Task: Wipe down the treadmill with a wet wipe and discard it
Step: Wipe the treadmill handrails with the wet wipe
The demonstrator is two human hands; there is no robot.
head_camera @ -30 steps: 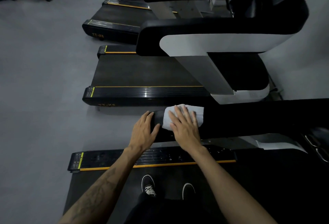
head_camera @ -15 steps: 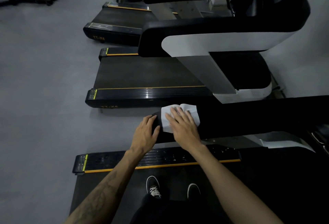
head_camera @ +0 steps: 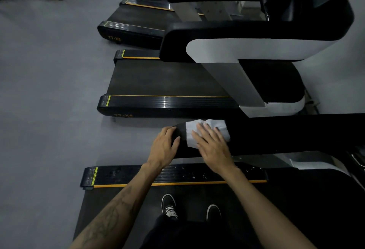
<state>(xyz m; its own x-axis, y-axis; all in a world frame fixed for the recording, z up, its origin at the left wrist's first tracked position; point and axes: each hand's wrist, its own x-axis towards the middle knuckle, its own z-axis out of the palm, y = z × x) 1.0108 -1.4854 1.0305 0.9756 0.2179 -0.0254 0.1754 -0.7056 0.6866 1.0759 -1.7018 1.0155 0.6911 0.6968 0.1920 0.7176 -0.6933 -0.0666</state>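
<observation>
Wipe lying draped over the near end of the black handrail, white against it. Right hand pressing flat on the wipe, fingers straight and spread. Left hand resting on the rail's rounded tip just beside the wipe, fingers curling over its end, thumb toward the wipe. Below the handrail, the side rail with its orange stripe, then the belt carrying two black shoes. Beyond the handrail, two more treadmills standing on grey floor.
</observation>
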